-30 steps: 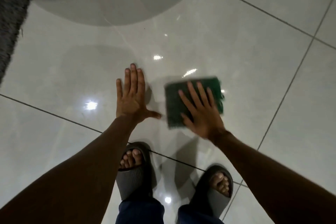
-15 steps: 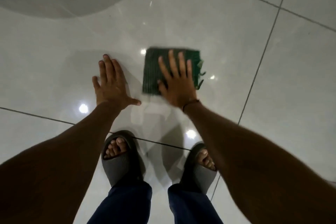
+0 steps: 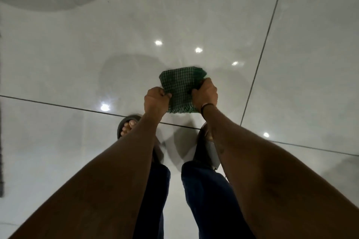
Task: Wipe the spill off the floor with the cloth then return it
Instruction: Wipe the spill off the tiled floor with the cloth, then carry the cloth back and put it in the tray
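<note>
Green cloth [image 3: 179,88] is up in both our hands, above the shiny floor [image 3: 77,54].

Our left hand [image 3: 156,100] pinches its left edge and our right hand [image 3: 205,93] grips its right edge, fingers curled tight. We think the wiping is over. Next we need to carry the cloth back where it belongs.
</note>
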A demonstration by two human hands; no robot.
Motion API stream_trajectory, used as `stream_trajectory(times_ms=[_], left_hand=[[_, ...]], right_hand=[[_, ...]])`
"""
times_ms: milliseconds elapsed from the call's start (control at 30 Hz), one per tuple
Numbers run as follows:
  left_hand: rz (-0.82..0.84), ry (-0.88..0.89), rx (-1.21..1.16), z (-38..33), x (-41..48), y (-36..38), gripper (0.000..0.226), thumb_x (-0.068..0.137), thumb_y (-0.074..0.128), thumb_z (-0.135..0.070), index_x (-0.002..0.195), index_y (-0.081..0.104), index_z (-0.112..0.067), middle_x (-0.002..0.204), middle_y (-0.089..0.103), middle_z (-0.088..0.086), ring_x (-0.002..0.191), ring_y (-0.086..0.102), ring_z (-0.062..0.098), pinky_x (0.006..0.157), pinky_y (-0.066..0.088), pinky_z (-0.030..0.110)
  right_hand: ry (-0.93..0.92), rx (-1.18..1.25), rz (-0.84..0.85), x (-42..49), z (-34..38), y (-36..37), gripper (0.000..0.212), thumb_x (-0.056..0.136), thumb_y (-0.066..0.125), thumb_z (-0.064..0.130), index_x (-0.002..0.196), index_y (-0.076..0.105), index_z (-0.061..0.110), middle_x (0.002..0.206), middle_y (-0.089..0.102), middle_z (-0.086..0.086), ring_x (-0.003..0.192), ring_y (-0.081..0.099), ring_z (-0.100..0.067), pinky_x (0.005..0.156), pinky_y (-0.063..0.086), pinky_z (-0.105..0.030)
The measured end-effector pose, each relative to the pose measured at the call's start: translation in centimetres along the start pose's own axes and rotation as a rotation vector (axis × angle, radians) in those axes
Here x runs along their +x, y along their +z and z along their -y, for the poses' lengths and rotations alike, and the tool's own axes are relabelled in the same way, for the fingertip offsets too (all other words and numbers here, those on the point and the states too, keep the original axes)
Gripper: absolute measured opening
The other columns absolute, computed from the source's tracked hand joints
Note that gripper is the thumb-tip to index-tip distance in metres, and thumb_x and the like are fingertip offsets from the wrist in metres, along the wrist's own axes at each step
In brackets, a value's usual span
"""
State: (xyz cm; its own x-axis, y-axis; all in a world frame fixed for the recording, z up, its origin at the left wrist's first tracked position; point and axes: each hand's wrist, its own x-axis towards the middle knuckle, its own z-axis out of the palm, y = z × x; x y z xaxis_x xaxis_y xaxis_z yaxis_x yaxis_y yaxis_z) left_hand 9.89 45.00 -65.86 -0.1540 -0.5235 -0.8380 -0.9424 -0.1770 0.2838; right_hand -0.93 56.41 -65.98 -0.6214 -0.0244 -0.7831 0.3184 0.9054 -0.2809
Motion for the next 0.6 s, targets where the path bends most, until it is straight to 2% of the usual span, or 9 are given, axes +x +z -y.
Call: stream_trajectory(times_ms=[33, 100, 167, 233, 333, 400, 500, 533, 600], left_hand=[[0.005, -0.016, -0.052, -0.6, -0.9, -0.7, 0.017, 0.096, 0.074, -0.02, 0.096, 0.069, -0.004, 0.104, 0.077, 0.014, 0.105, 0.076, 0.038, 0.092, 0.065, 0.045], [-0.005, -0.035, -0.163, -2.2, -3.9, -3.0, 0.011, 0.097, 0.075, -0.018, 0.095, 0.069, -0.009, 0.107, 0.077, 0.013, 0.106, 0.076, 0.036, 0.091, 0.066, 0.043], [-0.034, -0.064, -0.297, -4.6, -8.0, -6.5, 0.008, 0.097, 0.076, -0.016, 0.098, 0.071, -0.01, 0.114, 0.078, 0.016, 0.109, 0.076, 0.037, 0.094, 0.065, 0.046], [-0.067, -0.078, -0.425, -7.8, -13.4, -11.1, 0.009, 0.096, 0.077, -0.011, 0.091, 0.07, -0.013, 0.112, 0.078, 0.018, 0.108, 0.077, 0.04, 0.097, 0.065, 0.052], [-0.01, -0.027, -0.571, -13.3, -22.4, -19.6, 0.019, 0.092, 0.076, -0.001, 0.08, 0.071, -0.015, 0.097, 0.076, 0.016, 0.096, 0.074, 0.039, 0.098, 0.063, 0.058], [0.012, 0.049, -0.654, -17.8, -28.0, -25.9, 0.028, 0.089, 0.074, 0.0, 0.071, 0.075, -0.021, 0.083, 0.077, 0.005, 0.085, 0.071, 0.028, 0.087, 0.063, 0.051], [-0.057, 0.179, -0.737, -24.2, -34.2, -35.2, 0.028, 0.082, 0.074, -0.008, 0.061, 0.074, -0.026, 0.066, 0.072, -0.008, 0.07, 0.065, 0.016, 0.059, 0.055, 0.029], [-0.086, 0.216, -0.77, -26.3, -35.6, -38.3, 0.025, 0.081, 0.073, -0.011, 0.061, 0.074, -0.026, 0.066, 0.07, -0.008, 0.067, 0.064, 0.013, 0.056, 0.054, 0.027], [-0.131, 0.291, -0.843, -30.2, -36.8, -44.3, 0.025, 0.084, 0.074, -0.011, 0.063, 0.074, -0.024, 0.071, 0.072, -0.004, 0.069, 0.066, 0.011, 0.06, 0.057, 0.029]], right_hand=[[0.056, 0.079, 0.047, -0.5, 0.8, -1.0, 0.036, 0.094, 0.066, 0.01, 0.13, 0.065, 0.007, 0.132, 0.071, -0.017, 0.121, 0.069, -0.039, 0.099, 0.059, -0.044], [0.13, 0.272, 0.098, -2.6, 2.6, -3.8, 0.025, 0.093, 0.07, 0.006, 0.117, 0.075, 0.007, 0.121, 0.077, -0.018, 0.112, 0.074, -0.039, 0.101, 0.063, -0.051], [0.145, 0.459, 0.148, -6.5, 4.8, -7.8, 0.012, 0.093, 0.069, -0.001, 0.097, 0.078, 0.007, 0.099, 0.078, -0.016, 0.094, 0.074, -0.036, 0.094, 0.066, -0.053], [0.138, 0.559, 0.215, -12.2, 8.1, -12.9, 0.019, 0.096, 0.065, -0.005, 0.087, 0.077, 0.007, 0.088, 0.075, -0.013, 0.087, 0.07, -0.032, 0.085, 0.063, -0.048], [0.078, 0.578, 0.271, -21.4, 14.4, -21.4, 0.018, 0.101, 0.062, -0.003, 0.113, 0.076, -0.005, 0.108, 0.077, -0.026, 0.097, 0.07, -0.034, 0.095, 0.061, -0.054], [-0.016, 0.56, 0.274, -27.1, 19.8, -26.7, 0.023, 0.104, 0.062, -0.001, 0.121, 0.074, -0.007, 0.121, 0.077, -0.03, 0.1, 0.071, -0.034, 0.099, 0.06, -0.058], [-0.173, 0.557, 0.256, -34.1, 29.1, -32.7, 0.021, 0.104, 0.062, 0.004, 0.119, 0.077, 0.002, 0.12, 0.08, -0.021, 0.104, 0.074, -0.032, 0.093, 0.062, -0.055], [-0.216, 0.578, 0.258, -35.8, 32.5, -34.2, 0.02, 0.104, 0.063, 0.004, 0.116, 0.078, 0.005, 0.116, 0.081, -0.017, 0.105, 0.076, -0.03, 0.091, 0.062, -0.05], [-0.32, 0.63, 0.27, -38.1, 39.9, -36.1, 0.019, 0.104, 0.064, 0.004, 0.112, 0.08, 0.013, 0.113, 0.083, -0.009, 0.102, 0.077, -0.023, 0.089, 0.065, -0.042]])
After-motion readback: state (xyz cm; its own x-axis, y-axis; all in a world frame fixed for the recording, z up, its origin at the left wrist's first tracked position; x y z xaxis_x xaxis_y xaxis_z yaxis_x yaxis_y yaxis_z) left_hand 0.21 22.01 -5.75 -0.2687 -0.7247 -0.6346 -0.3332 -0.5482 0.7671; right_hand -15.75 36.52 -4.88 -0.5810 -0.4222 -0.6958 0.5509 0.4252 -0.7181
